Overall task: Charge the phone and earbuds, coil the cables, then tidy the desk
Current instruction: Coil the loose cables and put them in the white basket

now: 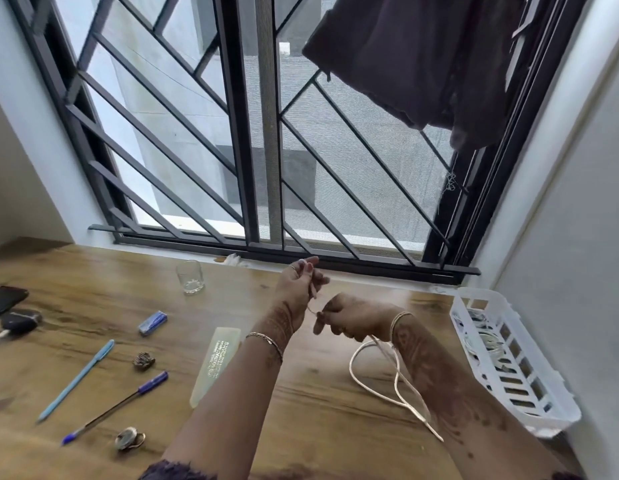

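White cable (352,367) runs from your pinching left hand (298,284) to your gripping right hand (353,322); loosen either and the hanging loops may tangle.

In the middle of the frame my left hand (299,284) pinches one end of the white cable (374,379), and my right hand (349,318), just below and to the right of it, is curled round the same cable. From there it drops in loose loops onto the wooden desk (318,410) at lower right, near the white basket (509,358) at the right edge. Across the left of the frame lie a glass (189,277), a light blue pen (78,379), a dark blue pen (117,407) and a dark phone (5,299).
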Demonstrator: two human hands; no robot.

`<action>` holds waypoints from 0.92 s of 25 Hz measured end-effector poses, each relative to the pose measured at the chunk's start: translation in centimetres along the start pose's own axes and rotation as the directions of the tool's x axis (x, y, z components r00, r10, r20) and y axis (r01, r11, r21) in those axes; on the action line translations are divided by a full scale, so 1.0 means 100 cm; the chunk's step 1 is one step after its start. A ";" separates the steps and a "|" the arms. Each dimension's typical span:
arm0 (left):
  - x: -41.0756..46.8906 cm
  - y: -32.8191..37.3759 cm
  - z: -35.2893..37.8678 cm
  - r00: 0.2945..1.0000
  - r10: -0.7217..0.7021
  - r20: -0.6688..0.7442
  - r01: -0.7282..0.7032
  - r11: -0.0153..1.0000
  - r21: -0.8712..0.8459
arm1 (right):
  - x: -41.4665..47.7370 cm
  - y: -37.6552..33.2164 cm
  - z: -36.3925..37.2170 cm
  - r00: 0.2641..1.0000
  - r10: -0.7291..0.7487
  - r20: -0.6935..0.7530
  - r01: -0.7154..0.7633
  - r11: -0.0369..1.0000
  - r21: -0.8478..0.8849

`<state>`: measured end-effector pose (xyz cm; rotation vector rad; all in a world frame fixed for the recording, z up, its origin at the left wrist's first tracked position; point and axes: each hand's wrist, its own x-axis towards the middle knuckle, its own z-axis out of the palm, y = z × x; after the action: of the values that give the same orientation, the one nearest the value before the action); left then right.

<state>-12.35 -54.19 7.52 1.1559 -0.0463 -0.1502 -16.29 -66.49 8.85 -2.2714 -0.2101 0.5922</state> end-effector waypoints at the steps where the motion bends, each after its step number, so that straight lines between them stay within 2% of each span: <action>1: 0.001 -0.003 -0.003 1.000 0.017 0.011 -0.018 0.996 0.089 | -0.004 -0.002 -0.003 1.000 -0.017 0.007 0.017 1.000 -0.010; 3: 0.001 -0.008 -0.007 0.995 -0.019 0.093 0.000 0.980 0.199 | -0.007 -0.006 -0.011 0.995 -0.043 -0.087 0.046 0.999 0.027; 5: -0.002 -0.011 -0.007 0.973 -0.110 0.202 0.065 0.974 0.217 | -0.008 -0.006 -0.021 0.970 -0.086 -0.228 0.110 0.989 0.098; 9: -0.008 -0.006 -0.006 0.892 -0.261 0.369 0.211 0.962 0.171 | -0.001 0.004 -0.042 0.866 -0.117 -0.485 0.208 0.968 0.138; 12: -0.010 -0.001 -0.009 0.840 -0.308 0.448 0.302 0.949 0.085 | 0.008 0.009 -0.045 0.815 -0.052 -0.578 0.225 0.946 0.232; 15: -0.009 -0.002 -0.008 0.847 -0.316 0.427 0.337 0.941 0.029 | 0.017 0.015 -0.035 0.795 -0.014 -0.607 0.267 0.905 0.330; 18: -0.003 -0.008 -0.002 0.880 -0.277 0.385 0.353 0.925 -0.140 | 0.026 0.026 -0.015 0.790 0.043 -0.612 0.195 0.928 0.316; 20: 0.004 -0.010 0.003 0.919 -0.238 0.315 0.324 0.910 -0.257 | 0.028 0.029 0.000 0.819 0.044 -0.572 0.143 0.950 0.278; 23: 0.014 -0.014 0.003 0.977 -0.164 0.137 0.197 0.937 -0.288 | 0.025 0.026 0.013 0.889 -0.003 -0.458 0.079 0.986 0.145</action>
<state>-11.11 -55.23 6.36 0.8449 -0.0142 -0.3728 -14.80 -66.61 5.31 -2.1714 0.0239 0.0349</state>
